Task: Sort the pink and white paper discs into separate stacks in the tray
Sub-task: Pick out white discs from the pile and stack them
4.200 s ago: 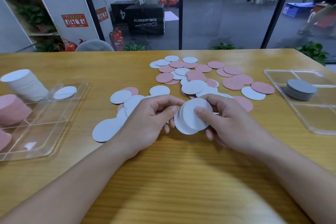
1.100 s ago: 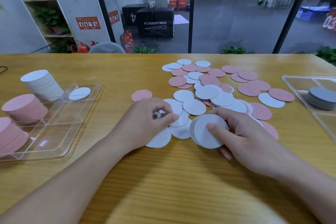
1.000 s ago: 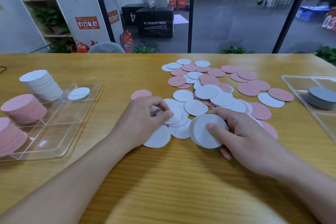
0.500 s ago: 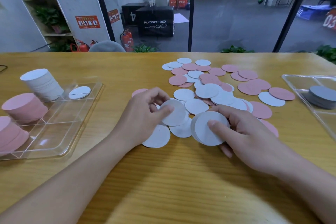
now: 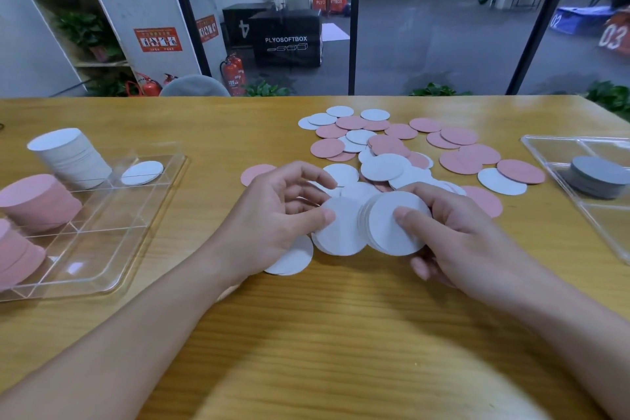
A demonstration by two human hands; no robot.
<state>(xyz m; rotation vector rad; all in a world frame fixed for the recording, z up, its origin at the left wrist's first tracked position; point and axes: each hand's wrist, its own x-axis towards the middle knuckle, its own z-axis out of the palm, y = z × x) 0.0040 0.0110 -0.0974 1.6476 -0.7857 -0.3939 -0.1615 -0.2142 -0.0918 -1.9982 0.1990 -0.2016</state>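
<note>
left hand [image 5: 276,215] — one white disc [image 5: 341,228] is pinched | right hand [image 5: 453,235] — white stack [image 5: 392,225] is gripped | centre frame, above counter [image 5: 341,317]

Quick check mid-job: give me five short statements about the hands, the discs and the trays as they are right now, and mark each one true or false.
1. The right hand holds a small stack of white discs. True.
2. The left hand pinches a pink disc. False: it pinches a white disc, next to the right hand's stack.
3. The left tray holds a tall white stack and pink stacks. True.
4. The right tray holds a pink stack. False: it holds a grey stack.
5. No loose discs are left on the table. False: many pink and white ones lie scattered beyond the hands.
</note>
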